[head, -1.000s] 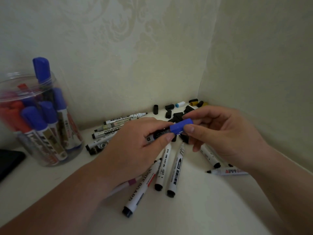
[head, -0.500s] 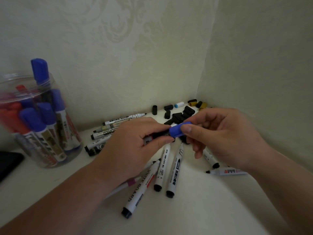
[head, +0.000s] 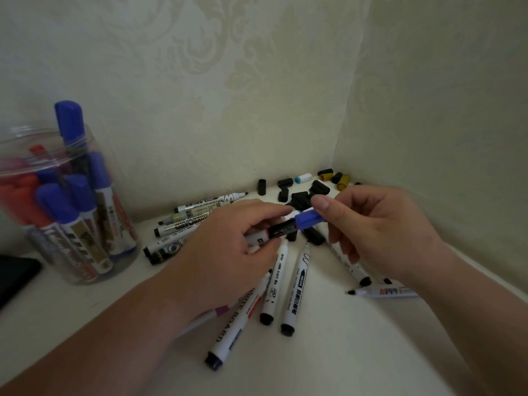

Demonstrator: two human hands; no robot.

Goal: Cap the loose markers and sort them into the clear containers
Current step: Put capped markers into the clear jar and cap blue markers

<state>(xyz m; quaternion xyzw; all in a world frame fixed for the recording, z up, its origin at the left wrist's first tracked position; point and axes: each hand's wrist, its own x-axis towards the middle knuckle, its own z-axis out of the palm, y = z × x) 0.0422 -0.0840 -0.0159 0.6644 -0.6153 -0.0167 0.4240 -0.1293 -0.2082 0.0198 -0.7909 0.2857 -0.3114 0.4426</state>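
My left hand [head: 225,252] grips the barrel of a white marker [head: 274,231] with a dark label, held level above the pile. A blue cap [head: 308,218] sits on the marker's tip, pinched between the thumb and fingers of my right hand [head: 380,230]. Several uncapped markers [head: 297,287] lie fanned out on the white surface below both hands. Loose black caps [head: 300,197] lie in the corner behind. At the far left stands a clear container [head: 71,224] holding capped blue and red markers.
Two walls meet in a corner just behind the caps. A white-and-blue cap [head: 303,178] and mustard-coloured caps [head: 343,182] lie near that corner. A dark flat object [head: 17,277] lies at the left edge. More markers [head: 197,215] lie against the back wall.
The blue cap has stayed on the marker's tip while both hands shifted slightly; my right thumb now rests on top of the cap. The camera has drifted a little.
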